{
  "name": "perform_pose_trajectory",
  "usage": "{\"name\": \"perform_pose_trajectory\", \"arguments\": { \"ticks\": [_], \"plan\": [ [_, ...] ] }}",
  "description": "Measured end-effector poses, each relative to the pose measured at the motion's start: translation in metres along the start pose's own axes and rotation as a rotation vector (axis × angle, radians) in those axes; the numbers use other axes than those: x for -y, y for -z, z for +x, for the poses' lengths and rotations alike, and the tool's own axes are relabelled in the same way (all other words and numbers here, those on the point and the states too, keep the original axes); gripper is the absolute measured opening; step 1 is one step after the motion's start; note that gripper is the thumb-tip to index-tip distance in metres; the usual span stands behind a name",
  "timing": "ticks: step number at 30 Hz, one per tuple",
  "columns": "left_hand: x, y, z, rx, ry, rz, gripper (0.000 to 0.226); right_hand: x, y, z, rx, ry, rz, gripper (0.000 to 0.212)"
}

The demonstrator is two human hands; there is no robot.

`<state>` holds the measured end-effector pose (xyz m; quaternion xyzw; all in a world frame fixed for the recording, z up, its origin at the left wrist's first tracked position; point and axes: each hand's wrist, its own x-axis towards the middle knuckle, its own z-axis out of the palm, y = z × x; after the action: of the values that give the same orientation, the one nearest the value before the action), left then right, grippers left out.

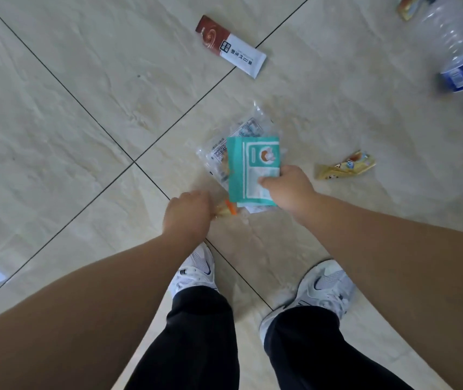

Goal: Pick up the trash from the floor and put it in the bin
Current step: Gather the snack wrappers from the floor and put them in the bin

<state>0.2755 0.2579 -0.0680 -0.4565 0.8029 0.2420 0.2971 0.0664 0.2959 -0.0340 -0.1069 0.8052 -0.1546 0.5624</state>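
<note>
From the head view, the person stands on a pale tiled floor (55, 114) crossed by dark grout lines, both bare arms reaching down ahead of two white sneakers (323, 288) and black trousers (202, 333).

The right hand (289, 190) has its grip clamped on a teal packet (250, 167) — the thumb lies over the packet's lower right face, the fingers are hidden behind it. The packet is held flat toward the camera, above a clear plastic wrapper (222, 153) with printed text that shows past its left and top edges; whether that wrapper is held too or lies on the floor cannot be told.

The left hand (188, 215) is closed into a fist around a small wrapper with an orange band (229, 209), which sticks out from its right side, just beside the lower edge of the teal packet.

Other trash lies on the floor: a brown-and-white sachet (230, 46) toward the top centre, across a grout line; a yellow crumpled wrapper (344, 166) just right of the right hand; a clear plastic bottle with a blue label (461, 60) at the right edge, blurred; and a small yellowish wrapper (407, 8) in the top right corner, partly cut off.
</note>
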Motion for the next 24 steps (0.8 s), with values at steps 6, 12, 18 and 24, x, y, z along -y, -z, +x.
{"name": "perform_pose_trajectory", "arguments": {
  "ticks": [6, 12, 18, 24],
  "plan": [
    [0.01, 0.043, 0.005, -0.117, 0.293, -0.732, 0.021, -0.007, 0.005, 0.0, -0.091, -0.06, -0.049, 0.026],
    [-0.016, 0.095, 0.037, -0.292, 0.292, -0.907, 0.025, -0.007, 0.009, 0.012, -0.111, -0.103, -0.071, 0.026],
    [-0.041, 0.09, 0.071, -0.069, 0.143, -0.497, 0.025, -0.004, 0.022, 0.026, -0.249, -0.064, -0.346, 0.046],
    [-0.061, 0.08, 0.073, -0.119, 0.288, -0.497, 0.057, 0.018, 0.054, 0.046, -0.343, 0.234, -0.382, 0.087]
  ]
}}
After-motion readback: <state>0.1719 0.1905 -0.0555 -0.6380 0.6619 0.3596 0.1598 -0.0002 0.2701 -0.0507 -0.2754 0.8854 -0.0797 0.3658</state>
